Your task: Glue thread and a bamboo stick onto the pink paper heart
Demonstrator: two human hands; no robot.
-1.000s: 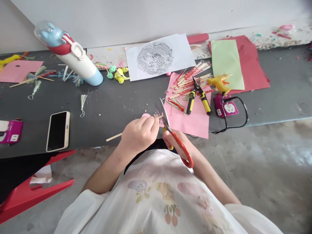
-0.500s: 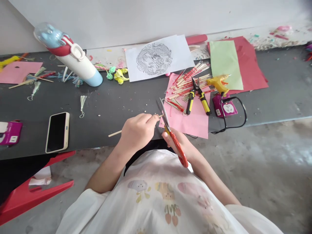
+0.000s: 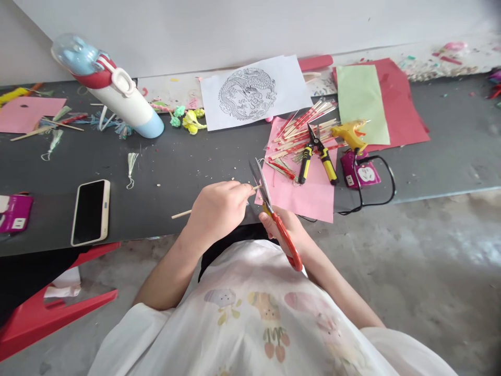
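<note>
My left hand (image 3: 219, 204) is closed round a thin wooden stick (image 3: 181, 214), whose long end sticks out to the left and whose short tip comes out by my thumb. That tip lies between the parted blades of the scissors (image 3: 282, 232), which have orange-red handles. My right hand (image 3: 287, 224) grips the scissors, thumb on the near side; most of its fingers are hidden behind the handle. Just beyond the blades lies pink paper (image 3: 313, 201), bearing yellow-and-black pliers (image 3: 318, 154) and a pile of red-tipped sticks (image 3: 301, 130).
A yellow glue gun (image 3: 351, 133) rests by a purple power socket (image 3: 362, 169) with a looped black cable. Behind are a dragon print (image 3: 250, 94) and green paper (image 3: 362, 104) over red paper. A phone (image 3: 91, 212), a tassel (image 3: 132, 169) and a tilted bottle (image 3: 121, 99) are left.
Both hands stay almost where they were, with the stick still between the scissor blades. The view has shifted very slightly.
</note>
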